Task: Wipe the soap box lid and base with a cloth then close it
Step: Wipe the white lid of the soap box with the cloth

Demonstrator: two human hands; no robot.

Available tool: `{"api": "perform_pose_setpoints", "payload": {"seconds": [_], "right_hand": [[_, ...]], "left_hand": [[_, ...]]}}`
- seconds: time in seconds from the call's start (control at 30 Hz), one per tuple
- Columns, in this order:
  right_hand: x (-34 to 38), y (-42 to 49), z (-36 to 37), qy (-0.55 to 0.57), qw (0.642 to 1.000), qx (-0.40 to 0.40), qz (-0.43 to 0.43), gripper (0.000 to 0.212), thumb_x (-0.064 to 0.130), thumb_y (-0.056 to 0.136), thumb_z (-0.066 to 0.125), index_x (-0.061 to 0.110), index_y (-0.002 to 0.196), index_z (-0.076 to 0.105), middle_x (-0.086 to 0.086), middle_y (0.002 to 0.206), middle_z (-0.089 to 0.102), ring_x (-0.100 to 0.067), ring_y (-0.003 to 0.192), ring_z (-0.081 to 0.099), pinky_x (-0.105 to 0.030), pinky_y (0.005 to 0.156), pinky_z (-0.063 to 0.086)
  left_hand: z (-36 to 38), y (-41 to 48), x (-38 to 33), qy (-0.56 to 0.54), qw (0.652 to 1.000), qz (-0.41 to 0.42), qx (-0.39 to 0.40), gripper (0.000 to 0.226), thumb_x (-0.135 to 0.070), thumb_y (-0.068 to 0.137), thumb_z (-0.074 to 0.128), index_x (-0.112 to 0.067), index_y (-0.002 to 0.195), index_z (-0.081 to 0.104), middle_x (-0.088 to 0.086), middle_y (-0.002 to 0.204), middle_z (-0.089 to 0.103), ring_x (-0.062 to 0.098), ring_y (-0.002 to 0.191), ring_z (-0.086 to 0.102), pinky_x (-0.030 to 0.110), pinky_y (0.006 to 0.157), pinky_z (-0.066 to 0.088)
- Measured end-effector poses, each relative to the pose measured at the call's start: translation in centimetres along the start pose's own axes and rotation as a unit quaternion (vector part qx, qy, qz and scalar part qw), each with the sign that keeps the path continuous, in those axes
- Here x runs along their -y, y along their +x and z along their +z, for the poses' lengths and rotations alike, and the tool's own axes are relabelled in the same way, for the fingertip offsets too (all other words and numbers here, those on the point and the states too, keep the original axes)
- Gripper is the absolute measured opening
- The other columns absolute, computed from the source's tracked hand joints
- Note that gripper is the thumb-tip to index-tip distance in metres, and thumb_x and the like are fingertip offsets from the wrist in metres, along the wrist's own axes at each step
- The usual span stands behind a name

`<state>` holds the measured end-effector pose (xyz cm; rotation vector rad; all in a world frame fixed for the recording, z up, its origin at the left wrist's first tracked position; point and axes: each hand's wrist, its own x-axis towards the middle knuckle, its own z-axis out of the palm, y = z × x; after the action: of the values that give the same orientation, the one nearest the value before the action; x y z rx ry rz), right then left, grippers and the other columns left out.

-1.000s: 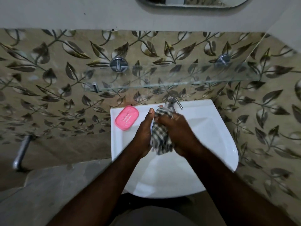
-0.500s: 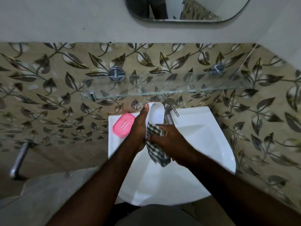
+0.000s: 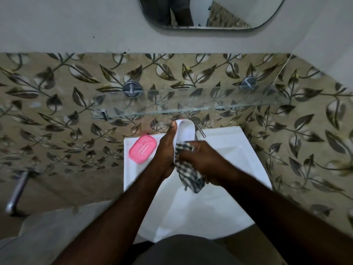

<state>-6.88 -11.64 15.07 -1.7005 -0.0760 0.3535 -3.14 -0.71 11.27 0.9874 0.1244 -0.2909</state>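
White washbasin (image 3: 248,150), wall-mounted. Pink soap box base (image 3: 142,148) lies flat on its rear left rim corner, slotted face up. Tap (image 3: 201,131) stands at rear centre of the rim.

Two hands on show: left hand (image 3: 167,152), right hand (image 3: 206,161). One white lid (image 3: 186,131) and one pink base (image 3: 142,148), so that's two soap box halves. One checked cloth (image 3: 188,173). One white sink (image 3: 238,150), one tap (image 3: 200,131). One glass shelf (image 3: 191,104), two round metal brackets (image 3: 132,88). One mirror (image 3: 210,10), and one metal bar (image 3: 17,192).
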Motion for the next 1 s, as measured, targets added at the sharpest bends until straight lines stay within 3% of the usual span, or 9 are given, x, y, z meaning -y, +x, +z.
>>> {"api": "perform_pose_setpoints", "payload": {"seconds": [0.17, 0.27, 0.37, 0.5, 0.57, 0.7, 0.83, 0.9, 1.0], "right_hand": [[2.4, 1.9, -0.7, 0.145, 0.987, -0.064, -0.030, 0.024, -0.003, 0.085, 0.052, -0.001, 0.100, 0.071, -0.025, 0.098, 0.072, -0.034, 0.090, 0.071, -0.044, 0.085, 0.056], [0.5, -0.1, -0.1, -0.040, 0.998, -0.013, -0.051, 0.014, 0.001, 0.091, 0.053, -0.004, 0.094, 0.066, -0.024, 0.079, 0.069, -0.029, 0.067, 0.066, -0.034, 0.064, 0.054], [-0.7, -1.2, -0.7, -0.074, 0.996, 0.053, -0.010, 0.017, -0.003, 0.093, 0.049, -0.014, 0.079, 0.050, -0.020, 0.055, 0.050, -0.024, 0.040, 0.045, -0.030, 0.045, 0.041], [1.5, -0.2, -0.5, 0.115, 0.993, -0.018, 0.023, 0.023, -0.007, 0.086, 0.048, -0.004, 0.095, 0.069, -0.021, 0.089, 0.073, -0.032, 0.079, 0.072, -0.040, 0.073, 0.059], [1.8, -0.1, 0.3, 0.145, 0.989, -0.029, -0.005, 0.021, -0.007, 0.089, 0.051, -0.001, 0.100, 0.067, -0.019, 0.090, 0.073, -0.025, 0.078, 0.071, -0.034, 0.071, 0.059], [-1.3, -0.9, 0.2, -0.186, 0.977, -0.016, -0.106, 0.021, 0.009, 0.082, 0.059, 0.013, 0.100, 0.069, -0.005, 0.079, 0.068, -0.011, 0.067, 0.061, -0.019, 0.061, 0.046], [-2.9, -0.5, -1.3, -0.484, 0.858, -0.033, -0.171, 0.041, 0.027, 0.070, 0.056, 0.034, 0.109, 0.067, 0.013, 0.106, 0.070, -0.014, 0.096, 0.062, -0.025, 0.074, 0.044], [-2.8, -0.8, -0.5, -0.411, 0.894, -0.082, -0.160, 0.031, 0.026, 0.072, 0.058, 0.030, 0.100, 0.070, 0.010, 0.096, 0.073, -0.011, 0.087, 0.064, -0.025, 0.072, 0.045], [-2.3, -1.2, 1.3, -0.127, 0.985, -0.084, -0.077, 0.018, 0.008, 0.079, 0.057, 0.020, 0.085, 0.068, 0.006, 0.069, 0.067, -0.008, 0.062, 0.061, -0.024, 0.063, 0.047]], "left_hand": [[0.6, -0.2, 0.2, -0.017, 0.999, 0.037, 0.016, 0.069, -0.058, 0.083, 0.053, -0.003, 0.125, 0.059, 0.023, 0.125, 0.062, 0.031, 0.116, 0.061, 0.040, 0.098, 0.048], [0.4, 0.3, -0.6, -0.002, 0.999, 0.030, -0.033, 0.069, -0.063, 0.083, 0.052, -0.009, 0.125, 0.061, 0.020, 0.123, 0.064, 0.031, 0.113, 0.063, 0.042, 0.096, 0.050], [0.3, 0.4, 0.1, 0.060, 0.995, 0.049, -0.059, 0.053, -0.057, 0.089, 0.048, -0.019, 0.123, 0.063, 0.011, 0.126, 0.065, 0.026, 0.117, 0.060, 0.045, 0.104, 0.044], [0.7, -0.3, 0.7, -0.025, 1.000, 0.002, -0.007, 0.080, -0.065, 0.078, 0.056, -0.003, 0.128, 0.057, 0.021, 0.117, 0.065, 0.032, 0.107, 0.063, 0.041, 0.093, 0.049], [0.6, -0.3, -0.3, -0.035, 0.999, 0.003, -0.001, 0.077, -0.064, 0.080, 0.054, -0.001, 0.125, 0.058, 0.020, 0.105, 0.068, 0.030, 0.098, 0.065, 0.038, 0.087, 0.053], [0.1, 0.0, -1.8, -0.004, 0.998, 0.019, -0.057, 0.073, -0.064, 0.070, 0.052, -0.015, 0.125, 0.061, 0.015, 0.119, 0.067, 0.029, 0.109, 0.064, 0.042, 0.095, 0.052], [0.1, -0.1, -1.0, 0.034, 0.997, 0.022, -0.063, 0.033, -0.053, 0.091, 0.045, -0.028, 0.098, 0.066, -0.003, 0.096, 0.075, 0.021, 0.102, 0.065, 0.041, 0.097, 0.049], [0.5, -0.3, -0.8, 0.049, 0.996, 0.026, -0.074, 0.039, -0.057, 0.089, 0.050, -0.025, 0.103, 0.067, -0.001, 0.102, 0.074, 0.021, 0.105, 0.065, 0.043, 0.099, 0.048], [0.6, -0.2, -0.6, 0.079, 0.993, 0.061, -0.069, 0.054, -0.063, 0.082, 0.054, -0.022, 0.116, 0.066, 0.006, 0.118, 0.069, 0.023, 0.111, 0.064, 0.047, 0.102, 0.047]]}}
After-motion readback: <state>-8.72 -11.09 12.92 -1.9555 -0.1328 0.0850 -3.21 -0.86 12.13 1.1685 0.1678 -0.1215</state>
